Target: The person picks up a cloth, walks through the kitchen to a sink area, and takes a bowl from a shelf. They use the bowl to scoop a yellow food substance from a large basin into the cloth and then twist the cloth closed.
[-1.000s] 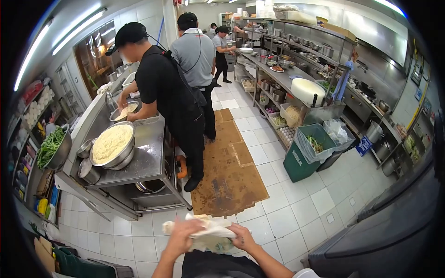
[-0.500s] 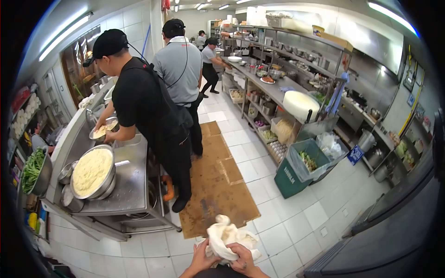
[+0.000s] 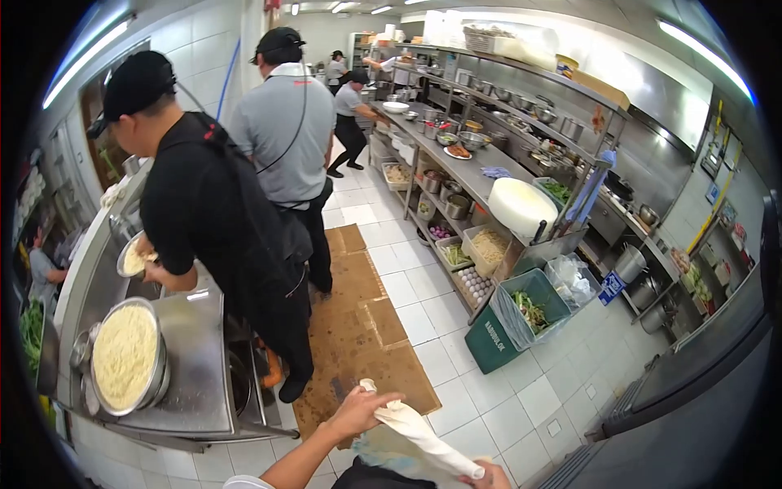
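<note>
A white cloth (image 3: 430, 438) is stretched out in a long roll between my two hands, low in the view. My left hand (image 3: 358, 411) is closed round its upper left end, and a short tip of cloth sticks up past the fingers. At the lower right end, my right hand (image 3: 493, 476) grips the cloth, partly cut off by the frame's bottom edge. A looser, thin part with bluish stains hangs below the roll. Beneath it lie the white floor tiles and the end of a brown cardboard sheet (image 3: 352, 346).
To the left, a person in black (image 3: 220, 212) works with a bowl at a steel counter (image 3: 199, 342), where a large bowl of pale, crumbly food (image 3: 126, 354) stands. A green bin (image 3: 493, 341) is ahead right, beside a long steel shelf unit. Dark equipment (image 3: 692, 383) borders the right side.
The cloth was bunched up between my hands; now it is drawn out lengthwise. My left hand has moved up, my right hand to the lower right. The view has shifted slightly right.
</note>
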`<state>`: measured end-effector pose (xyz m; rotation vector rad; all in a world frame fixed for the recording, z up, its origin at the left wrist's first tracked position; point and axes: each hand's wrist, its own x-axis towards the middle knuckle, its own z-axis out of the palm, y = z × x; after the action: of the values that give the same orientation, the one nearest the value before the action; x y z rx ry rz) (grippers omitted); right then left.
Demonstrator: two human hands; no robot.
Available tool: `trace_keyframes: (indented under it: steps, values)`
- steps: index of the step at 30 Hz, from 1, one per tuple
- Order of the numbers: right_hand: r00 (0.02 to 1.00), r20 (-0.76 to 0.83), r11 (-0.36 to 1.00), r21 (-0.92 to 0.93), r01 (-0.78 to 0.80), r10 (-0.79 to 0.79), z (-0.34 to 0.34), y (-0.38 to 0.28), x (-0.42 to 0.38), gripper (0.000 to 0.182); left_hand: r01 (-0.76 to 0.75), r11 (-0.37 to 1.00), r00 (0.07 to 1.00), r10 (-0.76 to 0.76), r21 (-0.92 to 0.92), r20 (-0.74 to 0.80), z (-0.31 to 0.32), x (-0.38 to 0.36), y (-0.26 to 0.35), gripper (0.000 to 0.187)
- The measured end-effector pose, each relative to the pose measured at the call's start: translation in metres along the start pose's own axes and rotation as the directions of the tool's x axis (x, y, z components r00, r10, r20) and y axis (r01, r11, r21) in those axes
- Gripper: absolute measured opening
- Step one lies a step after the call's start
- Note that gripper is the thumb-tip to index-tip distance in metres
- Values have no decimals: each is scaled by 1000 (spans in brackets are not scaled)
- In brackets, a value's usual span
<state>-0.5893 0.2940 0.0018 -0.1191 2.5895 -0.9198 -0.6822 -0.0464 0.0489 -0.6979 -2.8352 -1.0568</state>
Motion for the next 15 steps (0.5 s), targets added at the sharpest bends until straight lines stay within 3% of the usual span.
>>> trace_keyframes:
  steps: [2, 3, 4, 5, 8, 9, 10, 11, 12, 13, 14, 15]
  values:
    - [966, 103, 949, 187, -252, 237, -5, 1, 3, 41, -22, 999, 998, 24, -34, 52, 10, 16, -4, 38]
    - [966, 96, 948, 190, -256, 241, -10, 9, 8, 41, -78, 996, 995, 80, -34, 67, 21, 21, -12, 38]
    - [985, -19, 964, 209, -165, 172, -15, 20, 15, 39, -131, 991, 988, 133, -31, 78, 29, 30, -18, 38]
    - [987, -133, 974, 217, -64, 94, -19, 34, 25, 37, -63, 994, 994, 71, -88, 83, 28, 38, -13, 35]
    - [889, -434, 947, 200, 251, -144, -21, 80, 61, 32, 13, 999, 999, -11, -43, 44, 30, 61, -15, 35]
    - [881, -432, 963, 92, 255, -192, -28, 97, 86, 32, 26, 1000, 999, -26, -17, 40, 30, 68, -14, 35]
    - [882, -423, 955, 110, 276, -207, -33, 113, 100, 32, 10, 1000, 998, -8, 23, -55, 31, 73, -12, 34]
    - [949, -301, 973, 180, 147, -87, -47, 118, 120, 30, -8, 998, 987, 19, 69, -157, 31, 82, -8, 33]
    - [973, -228, 972, 218, 87, -36, -61, 123, 138, 28, 6, 995, 987, 11, 99, -162, 34, 88, -5, 33]
    - [988, -153, 968, 248, 22, 16, -76, 127, 156, 27, 166, 984, 975, -153, 71, -164, 41, 88, 0, 31]
    - [981, -186, 963, 252, 99, -52, -96, 125, 175, 23, 322, 946, 936, -312, 42, -162, 45, 93, 7, 30]
    - [970, -215, 951, 260, 165, -110, -111, 127, 189, 18, 390, 916, 915, -376, 89, -145, 48, 96, 15, 27]
